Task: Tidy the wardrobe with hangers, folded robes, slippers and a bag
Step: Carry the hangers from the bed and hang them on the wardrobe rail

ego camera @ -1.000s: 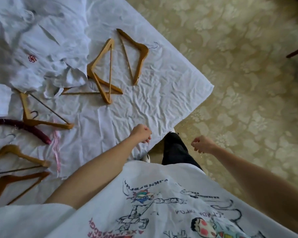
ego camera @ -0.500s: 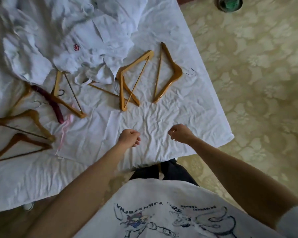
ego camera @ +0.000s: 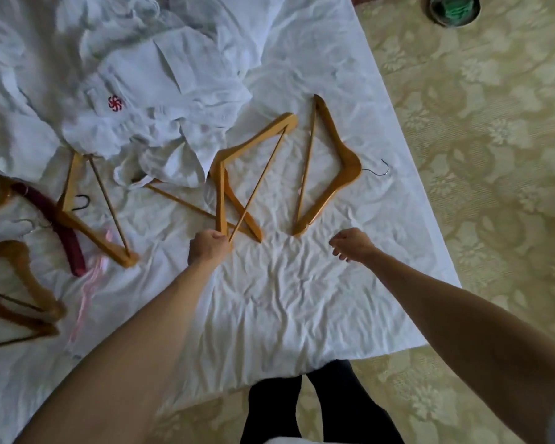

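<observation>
Head view, early stage of the tidy. Left hand [ego camera: 209,248] closed around the near corner of a light wooden triangular hanger [ego camera: 234,174], one of two crossed and overlapping on the white wrinkled bed sheet [ego camera: 285,283]. Right hand [ego camera: 350,243] loosely curled, holding nothing, hovering just beside the near tip of a second light wooden hanger with a wire hook [ego camera: 330,168]. Further left, another pale wooden hanger [ego camera: 90,213] lying across a dark red padded hanger [ego camera: 61,225], with darker brown wooden hangers [ego camera: 16,283] at the frame edge. White robe with a small red pinwheel emblem [ego camera: 135,100] crumpled and unfolded at the far side, partly covering hanger ends. Nothing yet hung, gathered or folded, judging from the scatter; slippers, bag and wardrobe out of view. Remaining: collecting the hangers, folding the robes, placing everything.
</observation>
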Demonstrator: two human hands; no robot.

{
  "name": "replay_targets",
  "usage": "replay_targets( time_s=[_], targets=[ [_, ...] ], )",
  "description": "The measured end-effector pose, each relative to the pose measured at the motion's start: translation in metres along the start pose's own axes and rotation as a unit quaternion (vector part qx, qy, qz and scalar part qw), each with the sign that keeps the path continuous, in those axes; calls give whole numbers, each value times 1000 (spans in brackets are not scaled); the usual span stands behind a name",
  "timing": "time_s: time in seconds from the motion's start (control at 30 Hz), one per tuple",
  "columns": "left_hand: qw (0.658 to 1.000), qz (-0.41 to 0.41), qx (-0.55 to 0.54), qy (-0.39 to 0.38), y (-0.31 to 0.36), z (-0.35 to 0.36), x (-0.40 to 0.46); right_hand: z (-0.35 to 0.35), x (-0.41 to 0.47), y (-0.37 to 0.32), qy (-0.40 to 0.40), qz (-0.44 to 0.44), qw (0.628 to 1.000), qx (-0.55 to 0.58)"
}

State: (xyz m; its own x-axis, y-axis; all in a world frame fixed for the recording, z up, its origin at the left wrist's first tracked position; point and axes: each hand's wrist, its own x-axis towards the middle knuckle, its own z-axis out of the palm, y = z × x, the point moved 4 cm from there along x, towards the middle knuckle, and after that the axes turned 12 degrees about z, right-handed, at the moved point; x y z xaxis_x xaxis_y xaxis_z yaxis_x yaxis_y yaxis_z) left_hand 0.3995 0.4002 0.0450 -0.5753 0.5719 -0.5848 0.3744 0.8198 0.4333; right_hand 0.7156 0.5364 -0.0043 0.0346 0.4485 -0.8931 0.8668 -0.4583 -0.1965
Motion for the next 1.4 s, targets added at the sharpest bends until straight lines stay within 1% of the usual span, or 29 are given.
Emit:
replay_targets(
  time_s=[0.07, 0.2, 0.3, 0.43, 0.5, 0.57, 0.67, 0.77, 0.87, 0.9, 0.93, 1.0, 1.03, 1.07, 1.13, 1.2, 1.27, 1.33, 1.4],
  targets=[
    [999, -7, 33, 12, 5, 4, 31, -1, 29, -10, 16, 10, 1000, 17],
    [993, -15, 110, 37, 3, 19, 95, -1, 87, -26, 97, 38, 992, 68],
    [989, -16, 142, 31, -5, 37, 139, 7, 127, -39, 116, 66, 987, 85],
    [972, 11, 227, 61, -1, 56, 155, 17, 143, -57, 187, 69, 977, 69],
    [971, -1, 234, 47, 2, 61, 145, 26, 133, -56, 201, 78, 975, 54],
    [976, -10, 215, 18, 0, 68, 129, 37, 118, -45, 191, 91, 976, 48],
    [982, -27, 185, -28, -6, 82, 92, 53, 91, -19, 143, 115, 983, 26],
    [978, -49, 189, -80, -22, 93, 55, 65, 67, 7, 91, 144, 985, 16],
    [973, -85, 170, -129, -41, 98, 35, 71, 61, 26, 68, 167, 984, 14],
    [976, -88, 157, -123, -45, 98, 32, 71, 61, 26, 71, 166, 983, 16],
    [982, -79, 141, -98, -46, 97, 31, 71, 62, 26, 74, 165, 983, 24],
    [995, -19, 98, 9, -33, 91, 33, 72, 63, 26, 82, 160, 983, 45],
    [995, 17, 74, 63, -21, 88, 35, 72, 63, 25, 88, 159, 982, 49],
    [993, 44, 47, 94, -5, 85, 37, 73, 64, 25, 94, 156, 982, 50],
    [994, 61, 3, 94, 23, 85, 44, 74, 64, 24, 98, 152, 982, 51],
    [994, 23, -31, 98, 35, 89, 52, 74, 62, 24, 97, 155, 982, 57],
    [991, -56, -48, 115, 27, 90, 56, 73, 60, 22, 99, 155, 981, 65],
    [984, -147, -42, 93, 2, 95, 55, 72, 62, 24, 103, 158, 978, 88],
    [973, -224, -37, 43, -27, 105, 52, 76, 65, 28, 104, 169, 967, 157]
  ],
)
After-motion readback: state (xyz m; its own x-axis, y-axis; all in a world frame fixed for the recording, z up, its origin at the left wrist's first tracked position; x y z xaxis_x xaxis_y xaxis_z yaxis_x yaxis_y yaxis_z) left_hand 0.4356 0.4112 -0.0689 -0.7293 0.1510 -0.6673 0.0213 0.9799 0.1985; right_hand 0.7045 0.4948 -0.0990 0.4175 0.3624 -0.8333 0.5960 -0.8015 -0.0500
